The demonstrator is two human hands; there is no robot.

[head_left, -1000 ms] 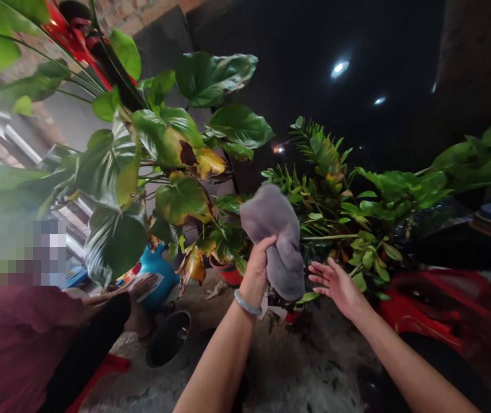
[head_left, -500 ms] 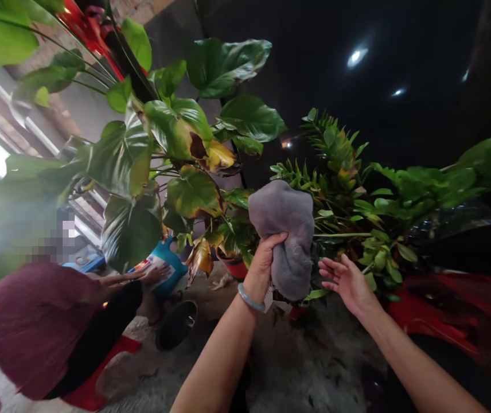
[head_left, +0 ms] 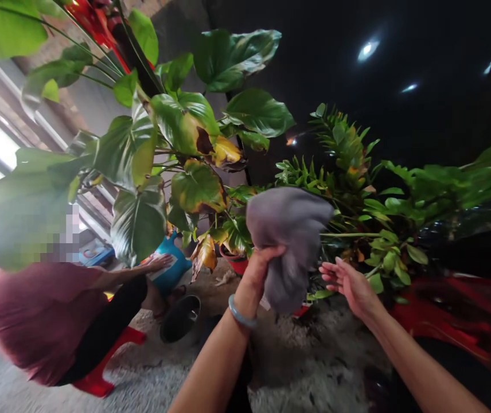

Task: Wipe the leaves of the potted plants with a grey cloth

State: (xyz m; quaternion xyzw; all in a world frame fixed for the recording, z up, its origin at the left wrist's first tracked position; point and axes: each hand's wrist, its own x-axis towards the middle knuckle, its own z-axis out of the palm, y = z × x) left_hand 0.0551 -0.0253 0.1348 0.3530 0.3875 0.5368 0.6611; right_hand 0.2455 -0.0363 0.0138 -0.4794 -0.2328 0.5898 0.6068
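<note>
My left hand [head_left: 259, 271] is closed around a grey cloth [head_left: 288, 229], held up in front of the potted plants; a pale bangle sits on that wrist. Just right of the cloth, my right hand [head_left: 349, 282] is open with fingers spread, palm toward the cloth, holding nothing. Behind both hands stands a bushy plant with narrow green leaves [head_left: 357, 195]. A red pot [head_left: 237, 265] shows below the cloth's left side.
A big-leafed plant with yellowed, browning leaves [head_left: 185, 149] fills the upper left. At the left a person in a maroon top [head_left: 43, 315] sits on a red stool, one hand on a blue container [head_left: 172, 269]. A black bucket [head_left: 179, 318] stands on the rough floor. Something red [head_left: 456, 310] is at right.
The cloth has spread wider and shifted a little to the right in my left hand. My right hand has stayed open beside it. The view has drifted slightly, showing more of the seated person.
</note>
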